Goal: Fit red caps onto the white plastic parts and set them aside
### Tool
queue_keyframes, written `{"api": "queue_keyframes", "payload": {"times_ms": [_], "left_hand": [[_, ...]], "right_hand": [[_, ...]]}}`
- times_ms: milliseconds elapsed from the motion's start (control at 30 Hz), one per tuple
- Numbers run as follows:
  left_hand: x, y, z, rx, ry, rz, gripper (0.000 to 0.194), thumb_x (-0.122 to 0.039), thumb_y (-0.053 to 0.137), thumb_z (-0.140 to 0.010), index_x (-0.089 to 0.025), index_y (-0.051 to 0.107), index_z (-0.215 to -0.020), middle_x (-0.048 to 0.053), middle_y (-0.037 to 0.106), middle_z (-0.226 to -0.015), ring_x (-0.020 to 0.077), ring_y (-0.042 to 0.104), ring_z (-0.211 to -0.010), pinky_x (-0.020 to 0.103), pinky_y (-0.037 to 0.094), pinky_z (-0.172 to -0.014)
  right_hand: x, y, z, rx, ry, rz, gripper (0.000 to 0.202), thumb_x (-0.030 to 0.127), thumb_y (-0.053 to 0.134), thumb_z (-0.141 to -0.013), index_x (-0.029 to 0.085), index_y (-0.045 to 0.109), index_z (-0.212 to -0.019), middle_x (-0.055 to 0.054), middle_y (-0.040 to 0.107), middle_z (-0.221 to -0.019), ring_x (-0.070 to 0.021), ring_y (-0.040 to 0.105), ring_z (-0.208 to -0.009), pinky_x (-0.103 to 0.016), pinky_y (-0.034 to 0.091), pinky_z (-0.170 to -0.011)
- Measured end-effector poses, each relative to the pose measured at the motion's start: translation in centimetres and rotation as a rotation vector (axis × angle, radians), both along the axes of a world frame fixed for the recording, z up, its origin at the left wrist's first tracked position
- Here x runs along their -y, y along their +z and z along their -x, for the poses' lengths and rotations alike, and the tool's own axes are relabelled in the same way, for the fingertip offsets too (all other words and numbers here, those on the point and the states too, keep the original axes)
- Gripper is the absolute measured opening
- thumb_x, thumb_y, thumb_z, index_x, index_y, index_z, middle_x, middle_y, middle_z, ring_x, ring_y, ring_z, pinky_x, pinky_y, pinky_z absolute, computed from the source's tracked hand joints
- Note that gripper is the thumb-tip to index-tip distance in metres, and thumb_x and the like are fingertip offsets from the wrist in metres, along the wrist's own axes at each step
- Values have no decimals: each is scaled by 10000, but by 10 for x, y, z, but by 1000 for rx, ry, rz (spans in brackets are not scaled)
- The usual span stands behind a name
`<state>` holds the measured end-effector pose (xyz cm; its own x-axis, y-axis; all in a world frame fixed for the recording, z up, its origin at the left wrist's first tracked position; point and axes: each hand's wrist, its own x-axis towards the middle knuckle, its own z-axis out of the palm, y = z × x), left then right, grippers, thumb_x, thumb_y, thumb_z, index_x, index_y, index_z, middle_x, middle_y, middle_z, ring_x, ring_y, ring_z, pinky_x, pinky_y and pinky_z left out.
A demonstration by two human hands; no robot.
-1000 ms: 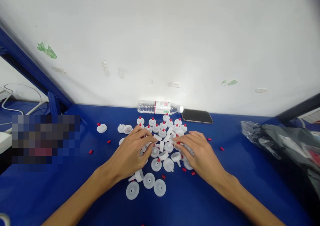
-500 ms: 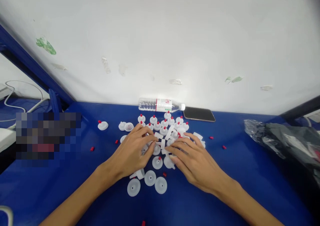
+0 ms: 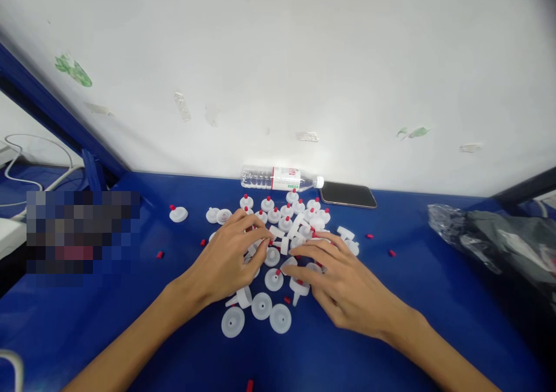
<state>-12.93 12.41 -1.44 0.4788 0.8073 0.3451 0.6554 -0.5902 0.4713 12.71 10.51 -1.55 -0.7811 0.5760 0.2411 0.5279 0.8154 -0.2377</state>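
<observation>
Caps (image 3: 280,319) lie beneath spread right hand (image 3: 345,282); left hand (image 3: 232,254) over others, cannot tell grip.

Bare hands (image 3: 343,276) and forearms (no sleeves).

Looks like a workshop or packing workstation, exact kind unclear. Blue desk (image 3: 195,357) in a blue frame (image 3: 56,111), against a white wall (image 3: 269,62) with tape scraps (image 3: 308,136). Many loose white plastic nozzle caps (image 3: 280,318) and small red tips (image 3: 392,253) on top. Cables (image 3: 41,190) at left, plastic bags (image 3: 499,235) at right.
</observation>
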Motion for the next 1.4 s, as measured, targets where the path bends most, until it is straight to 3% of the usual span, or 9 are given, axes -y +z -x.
{"api": "queue_keyframes", "payload": {"times_ms": [200,467,667,833,1100,1267,1400], "left_hand": [[0,-2,0,-3,-8,-7,195,-159,525,-974,-154,718,-1002,63,664,-1012,198,512,-959,392,464,-900],[0,-2,1,-1,-14,-17,187,-163,530,-973,-157,714,-1005,61,672,-1005,199,513,-956,382,466,-887],[-1,-4,1,-24,-13,-28,196,-171,514,-986,-161,708,-1007,66,674,-1003,208,518,-951,397,462,-881],[-2,-3,0,-32,-11,-23,213,-174,505,-990,-155,715,-1021,72,679,-997,212,510,-948,405,465,-876],[1,5,0,-99,-31,53,257,-203,497,-984,-172,742,-1056,80,655,-1082,235,480,-1023,421,475,-913],[6,9,-3,-172,-10,89,298,-237,483,-987,-196,743,-1127,94,599,-1132,260,466,-1067,466,470,-947],[8,8,-3,-207,-14,96,301,-226,470,-985,-197,745,-1103,104,571,-1140,269,465,-1070,472,477,-932]], "right_hand": [[1,-4,-2,-16,-10,59,354,113,540,-929,222,693,-1229,-48,689,-1188,-235,553,-1229,-501,252,-1226],[-2,-5,-4,44,-56,32,380,117,513,-953,232,662,-1283,-49,679,-1204,-232,577,-1204,-550,239,-1225],[-4,-11,-4,36,-47,-55,206,275,574,-1023,224,688,-1187,-44,680,-1197,-235,594,-1173,-515,300,-1191],[-4,-11,-5,-11,-7,-101,196,241,507,-1060,192,694,-1097,-30,699,-1081,-196,631,-1052,-457,356,-1139],[-3,-1,-4,71,-54,-124,320,188,448,-1055,239,661,-1289,-50,683,-1008,-225,625,-998,-501,399,-1083],[-2,1,-4,38,-81,-75,357,367,492,-1063,239,609,-1375,-77,682,-1238,-250,599,-1172,-528,386,-1112],[-1,-1,0,73,-100,-88,433,366,467,-1070,244,508,-1484,-87,512,-1535,-289,457,-1405,-568,326,-1181]]}}
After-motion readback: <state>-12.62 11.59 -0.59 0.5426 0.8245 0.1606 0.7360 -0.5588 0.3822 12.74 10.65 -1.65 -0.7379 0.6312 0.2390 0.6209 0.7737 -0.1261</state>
